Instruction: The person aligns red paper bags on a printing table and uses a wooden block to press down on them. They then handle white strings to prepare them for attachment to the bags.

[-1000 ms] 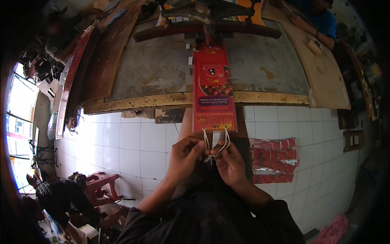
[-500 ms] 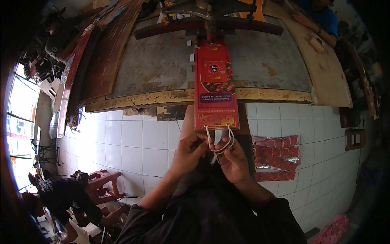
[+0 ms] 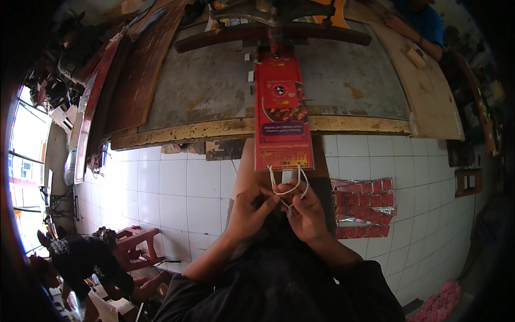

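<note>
A long red printed card [image 3: 283, 131] in a clear glossy cover hangs over the near edge of the workbench. Two holes in its near end carry a white cord [image 3: 299, 173], which forms loops below the card. My left hand [image 3: 252, 209] pinches the cord between thumb and fingertips. Loops of the same cord pass around the fingers of my right hand [image 3: 309, 217], which are bent and close to the left fingertips. The crossing of the cord is partly hidden by my fingers.
A dark metal clamp bar [image 3: 338, 34] crosses above the card's far end on the bench [image 3: 188, 86]. Stacked red printed cards [image 3: 365, 201] lie on the tiled floor at right. A red stool [image 3: 137, 247] stands at left. Other people are at the sides.
My left hand has shifted slightly down, and the cord loops around my right fingers have changed shape. The view has moved slightly; the card stays on the bench.
</note>
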The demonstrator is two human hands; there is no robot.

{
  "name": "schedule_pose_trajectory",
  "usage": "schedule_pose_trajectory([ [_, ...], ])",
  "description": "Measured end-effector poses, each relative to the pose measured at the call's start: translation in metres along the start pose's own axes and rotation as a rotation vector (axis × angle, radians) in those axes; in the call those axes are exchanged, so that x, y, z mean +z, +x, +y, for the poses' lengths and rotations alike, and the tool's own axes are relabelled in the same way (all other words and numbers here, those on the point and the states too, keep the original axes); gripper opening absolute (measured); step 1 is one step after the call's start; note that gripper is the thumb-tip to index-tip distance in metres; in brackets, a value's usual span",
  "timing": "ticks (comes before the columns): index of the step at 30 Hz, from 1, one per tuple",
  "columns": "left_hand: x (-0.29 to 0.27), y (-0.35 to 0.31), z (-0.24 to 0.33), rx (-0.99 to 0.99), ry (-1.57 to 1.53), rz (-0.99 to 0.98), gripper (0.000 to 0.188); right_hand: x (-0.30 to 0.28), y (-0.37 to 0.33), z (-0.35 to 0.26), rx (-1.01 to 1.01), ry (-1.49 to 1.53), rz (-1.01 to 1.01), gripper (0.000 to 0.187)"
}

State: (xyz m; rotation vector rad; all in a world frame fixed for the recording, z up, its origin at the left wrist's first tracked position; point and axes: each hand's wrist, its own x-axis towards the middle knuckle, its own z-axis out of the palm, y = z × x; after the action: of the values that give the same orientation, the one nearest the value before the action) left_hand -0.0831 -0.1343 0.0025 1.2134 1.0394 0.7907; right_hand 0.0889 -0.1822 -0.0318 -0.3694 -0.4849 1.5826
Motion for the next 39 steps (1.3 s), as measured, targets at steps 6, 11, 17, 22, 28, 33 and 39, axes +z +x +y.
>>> schedule_pose_trajectory([
  [6,-0.007,0.005,-0.006,-0.002,-0.036,0.029,0.014,0.001,0.002,-0.002,0.083,-0.032,0.056,0.047],
  [11,-0.003,0.004,0.002,0.45,0.46,0.366,0.03,-0.005,0.006,-0.005,0.114,0.032,0.024,0.048],
  [17,-0.001,0.009,0.01,0.861,0.682,0.314,0.03,0.002,0.008,-0.007,0.203,-0.063,0.107,0.05],
  [22,-0.011,0.012,0.015,0.911,0.795,0.162,0.038,0.0,0.007,-0.011,0.191,-0.104,0.131,0.048],
  [28,-0.019,0.013,0.01,0.912,0.861,0.129,0.036,-0.003,0.009,-0.009,0.182,-0.088,0.11,0.047],
  [33,-0.024,0.011,0.004,0.903,0.866,0.091,0.033,-0.001,0.011,-0.01,0.202,0.022,0.085,0.046],
  [39,-0.018,0.007,0.0,0.909,0.829,0.043,0.034,0.006,0.014,-0.014,0.282,0.151,0.203,0.044],
])
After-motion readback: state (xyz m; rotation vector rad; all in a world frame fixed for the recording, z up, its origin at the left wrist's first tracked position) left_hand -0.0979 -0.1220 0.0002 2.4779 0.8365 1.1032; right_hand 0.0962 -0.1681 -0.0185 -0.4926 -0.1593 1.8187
